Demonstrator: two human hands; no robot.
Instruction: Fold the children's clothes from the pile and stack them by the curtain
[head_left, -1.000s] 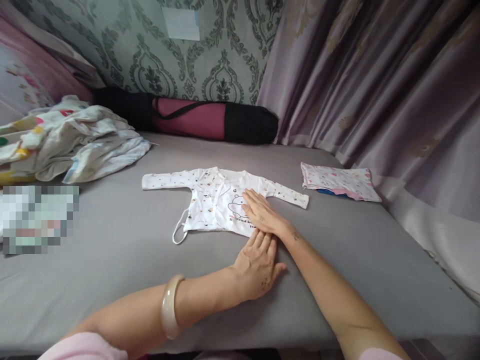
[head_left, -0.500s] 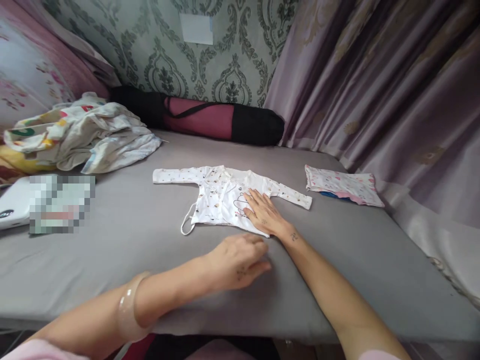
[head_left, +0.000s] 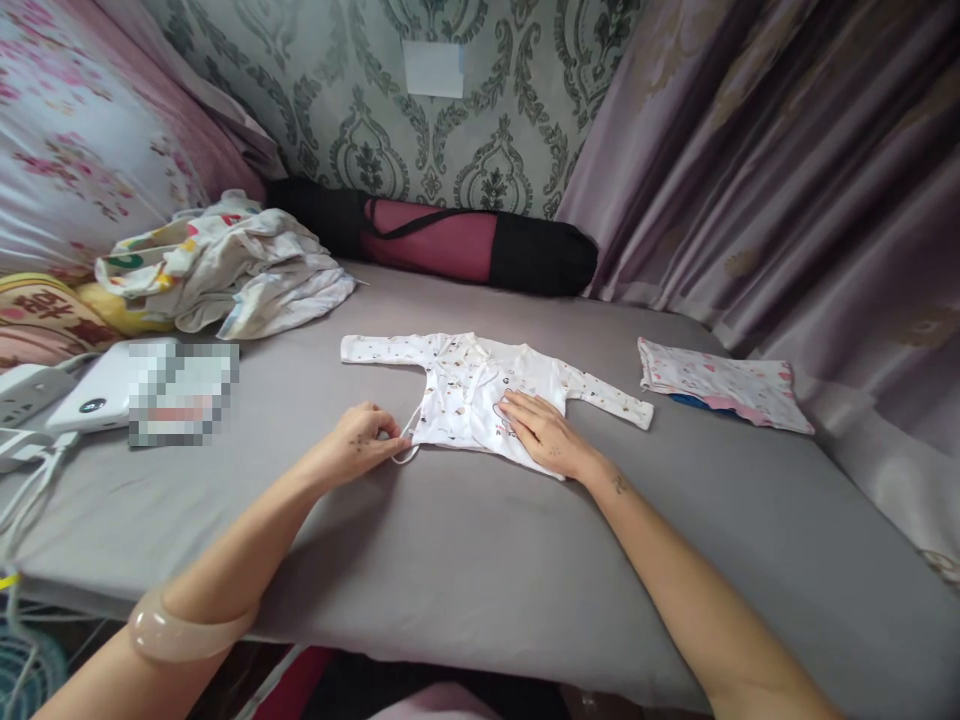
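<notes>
A small white baby shirt [head_left: 457, 400] with a tiny print lies spread on the grey bed sheet, both sleeves stretched out sideways. At its lower left corner, my left hand [head_left: 367, 440] has thumb and fingers pinched together on the white tie string [head_left: 407, 452], whose loop hangs at the hem. My right hand [head_left: 547, 435] lies flat on the shirt's lower right front, fingers extended, partly covering a printed drawing. A bangle [head_left: 191, 628] circles my left forearm.
A folded printed cloth [head_left: 724, 385] lies to the right. Crumpled cloths [head_left: 240, 265], a white device [head_left: 112, 385] and cables [head_left: 30, 480] are at left. A long black and maroon bag [head_left: 435, 240] lies along the wall, with curtains [head_left: 750, 180] at right.
My left hand has moved left from below the shirt's right hem to the tie string and closed on it. My right hand stays flat on the shirt. The view has shifted left.
</notes>
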